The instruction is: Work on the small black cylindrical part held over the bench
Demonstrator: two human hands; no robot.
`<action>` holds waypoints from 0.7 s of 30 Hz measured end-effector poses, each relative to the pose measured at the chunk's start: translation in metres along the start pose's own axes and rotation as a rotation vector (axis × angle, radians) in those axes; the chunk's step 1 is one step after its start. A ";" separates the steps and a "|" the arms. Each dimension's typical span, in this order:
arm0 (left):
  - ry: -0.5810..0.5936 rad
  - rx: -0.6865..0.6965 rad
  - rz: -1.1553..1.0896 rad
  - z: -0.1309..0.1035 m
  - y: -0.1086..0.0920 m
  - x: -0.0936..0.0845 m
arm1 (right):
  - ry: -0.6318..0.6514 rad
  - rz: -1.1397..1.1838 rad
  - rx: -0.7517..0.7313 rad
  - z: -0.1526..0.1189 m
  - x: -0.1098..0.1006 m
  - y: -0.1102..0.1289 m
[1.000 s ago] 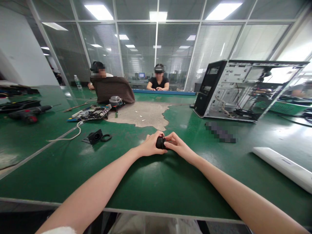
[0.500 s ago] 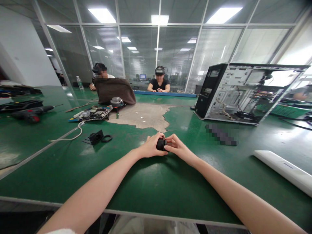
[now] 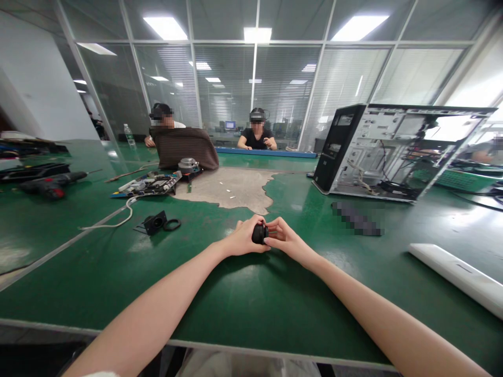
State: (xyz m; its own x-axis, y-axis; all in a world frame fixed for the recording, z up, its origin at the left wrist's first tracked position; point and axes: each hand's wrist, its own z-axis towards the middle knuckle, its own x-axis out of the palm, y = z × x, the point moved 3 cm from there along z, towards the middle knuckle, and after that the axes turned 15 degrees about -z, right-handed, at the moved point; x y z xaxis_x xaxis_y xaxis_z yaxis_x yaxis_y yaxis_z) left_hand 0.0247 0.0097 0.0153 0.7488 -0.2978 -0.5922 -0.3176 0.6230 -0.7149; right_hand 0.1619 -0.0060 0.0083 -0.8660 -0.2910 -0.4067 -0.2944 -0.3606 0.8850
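Just above the green tabletop, a small black round part (image 3: 258,234), shaped like a lens, sits between my two hands. My left hand (image 3: 245,236) wraps its fingers and thumb around the body of it. On the other side, the fingertips and thumb of my right hand (image 3: 283,236) pinch its right end. Fingers hide much of its outline, so its exact kind is unclear. To the left on the table lie a black square mount with a round opening (image 3: 154,223) and a separate black ring (image 3: 172,225).
A circuit board (image 3: 151,183) and a cordless drill (image 3: 53,184) lie to the left. At the right stand an opened computer case (image 3: 393,152), a blurred dark object (image 3: 357,219) and a long white casing (image 3: 459,272). Two people sit across the table, near a brown chair back (image 3: 186,146).
My hands stay in nearly the same place around the black part, with only slight finger movement. Across the table, the person in black has raised a hand.
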 end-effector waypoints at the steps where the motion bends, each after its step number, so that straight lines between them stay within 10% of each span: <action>1: -0.001 0.001 0.001 0.000 0.000 0.000 | -0.009 0.002 0.002 0.000 0.000 0.000; 21: 0.003 -0.022 -0.001 0.001 -0.002 -0.001 | -0.059 -0.044 0.029 0.003 0.000 -0.006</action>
State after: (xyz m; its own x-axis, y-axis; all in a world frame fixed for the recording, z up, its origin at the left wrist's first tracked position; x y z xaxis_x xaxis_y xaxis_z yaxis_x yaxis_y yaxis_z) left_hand 0.0253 0.0093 0.0171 0.7474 -0.3007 -0.5925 -0.3296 0.6065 -0.7236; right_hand 0.1624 -0.0014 0.0034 -0.8740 -0.2224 -0.4320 -0.3437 -0.3454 0.8732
